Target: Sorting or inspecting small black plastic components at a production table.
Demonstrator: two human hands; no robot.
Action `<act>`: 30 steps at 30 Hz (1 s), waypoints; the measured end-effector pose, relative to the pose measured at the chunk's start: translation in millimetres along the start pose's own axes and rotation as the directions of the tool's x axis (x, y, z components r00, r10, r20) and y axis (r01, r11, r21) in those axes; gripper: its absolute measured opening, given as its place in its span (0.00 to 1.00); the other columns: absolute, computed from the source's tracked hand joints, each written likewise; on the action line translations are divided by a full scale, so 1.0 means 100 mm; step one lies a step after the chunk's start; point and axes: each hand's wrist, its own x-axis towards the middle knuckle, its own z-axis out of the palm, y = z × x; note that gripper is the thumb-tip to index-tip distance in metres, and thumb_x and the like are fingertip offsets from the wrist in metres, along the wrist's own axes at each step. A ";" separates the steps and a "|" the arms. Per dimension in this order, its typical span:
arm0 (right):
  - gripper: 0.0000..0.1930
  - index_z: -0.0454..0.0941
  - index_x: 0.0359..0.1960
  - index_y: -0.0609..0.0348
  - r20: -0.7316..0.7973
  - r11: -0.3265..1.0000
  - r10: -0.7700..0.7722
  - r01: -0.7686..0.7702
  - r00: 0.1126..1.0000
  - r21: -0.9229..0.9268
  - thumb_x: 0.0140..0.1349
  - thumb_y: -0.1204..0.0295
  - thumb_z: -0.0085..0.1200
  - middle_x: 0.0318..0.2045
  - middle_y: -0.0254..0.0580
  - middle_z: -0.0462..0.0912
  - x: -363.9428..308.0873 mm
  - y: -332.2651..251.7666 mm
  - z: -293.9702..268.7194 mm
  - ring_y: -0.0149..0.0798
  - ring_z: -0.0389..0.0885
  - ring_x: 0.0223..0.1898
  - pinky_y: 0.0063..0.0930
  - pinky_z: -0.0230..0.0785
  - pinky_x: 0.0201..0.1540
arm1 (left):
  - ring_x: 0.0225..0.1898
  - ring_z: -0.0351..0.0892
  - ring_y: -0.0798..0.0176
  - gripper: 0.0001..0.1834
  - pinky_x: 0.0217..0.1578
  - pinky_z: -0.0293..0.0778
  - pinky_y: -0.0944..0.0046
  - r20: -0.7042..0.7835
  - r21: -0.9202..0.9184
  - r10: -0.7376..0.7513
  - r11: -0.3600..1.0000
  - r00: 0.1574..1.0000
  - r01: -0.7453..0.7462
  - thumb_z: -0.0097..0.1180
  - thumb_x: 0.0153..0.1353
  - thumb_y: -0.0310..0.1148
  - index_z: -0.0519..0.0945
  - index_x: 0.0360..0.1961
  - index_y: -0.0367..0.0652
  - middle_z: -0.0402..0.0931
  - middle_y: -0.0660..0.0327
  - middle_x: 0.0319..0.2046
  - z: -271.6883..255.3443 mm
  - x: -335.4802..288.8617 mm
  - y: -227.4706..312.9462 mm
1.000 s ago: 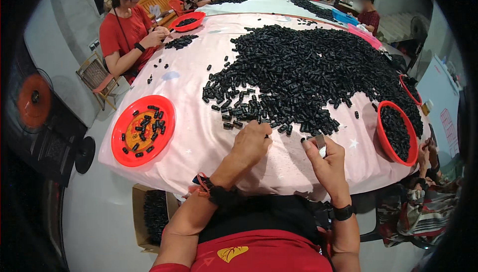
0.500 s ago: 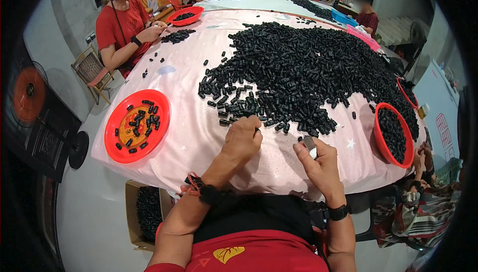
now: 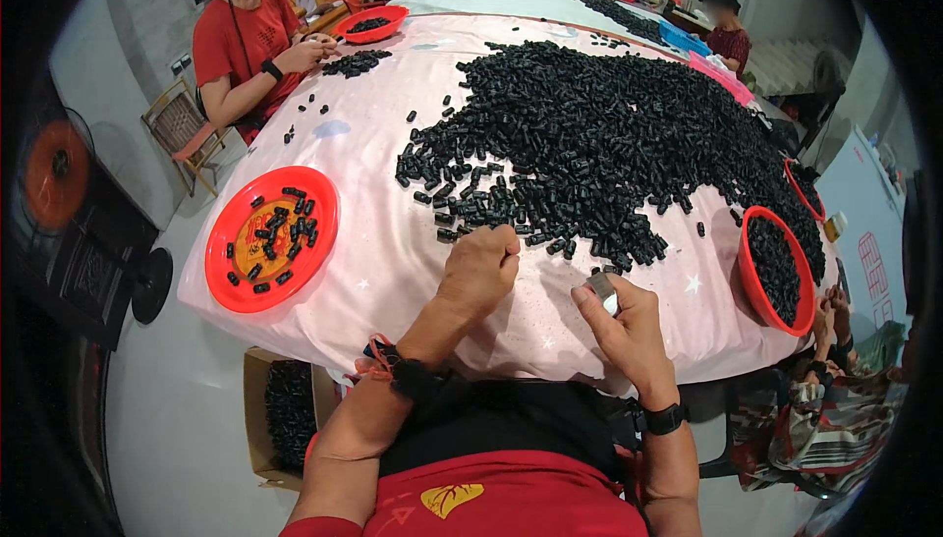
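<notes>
The left hand (image 3: 481,267) is closed, apparently over black pieces (image 3: 599,134) at the heap's 6 o'clock edge. A small grey tool (image 3: 602,292) is pinched in the right hand (image 3: 624,326). A sorting step is judged underway; careful, single-piece picking is called for next.

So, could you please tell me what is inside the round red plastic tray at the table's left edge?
The round red plastic tray holds a scatter of small black cylindrical pieces; its orange centre shows between them.

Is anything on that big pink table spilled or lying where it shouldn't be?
Nothing looks damaged. A few black pieces lie scattered apart from the main pile on the pink table cover, toward the far left. The left hand rests at the pile's near edge; the right hand holds a small silvery piece.
</notes>
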 end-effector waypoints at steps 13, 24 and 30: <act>0.09 0.77 0.41 0.63 -0.178 0.988 -0.133 0.145 0.975 0.056 0.61 0.72 0.56 0.24 0.33 0.79 0.03 0.01 0.00 0.22 0.72 0.27 0.17 0.66 0.30 | 0.21 0.68 0.78 0.08 0.20 0.58 0.76 0.566 -0.796 -0.077 0.209 0.820 0.569 0.57 0.57 0.26 0.76 0.38 0.43 0.71 0.71 0.22 -0.37 0.06 0.55; 0.13 0.76 0.46 0.62 -0.140 0.971 -0.160 0.182 0.977 0.157 0.60 0.75 0.56 0.29 0.36 0.83 -0.01 -0.07 -0.06 0.23 0.78 0.32 0.17 0.69 0.34 | 0.25 0.72 0.76 0.10 0.24 0.65 0.76 0.661 -0.751 0.007 0.011 0.751 0.660 0.57 0.59 0.29 0.75 0.42 0.42 0.77 0.65 0.33 -0.37 0.01 0.66; 0.12 0.76 0.45 0.64 -0.098 0.961 -0.166 0.183 0.981 0.205 0.60 0.76 0.55 0.32 0.41 0.83 -0.01 -0.08 -0.08 0.27 0.81 0.34 0.19 0.70 0.38 | 0.25 0.69 0.78 0.11 0.27 0.64 0.78 0.691 -0.723 0.002 0.023 0.723 0.690 0.56 0.62 0.32 0.76 0.45 0.44 0.75 0.68 0.32 -0.38 0.00 0.74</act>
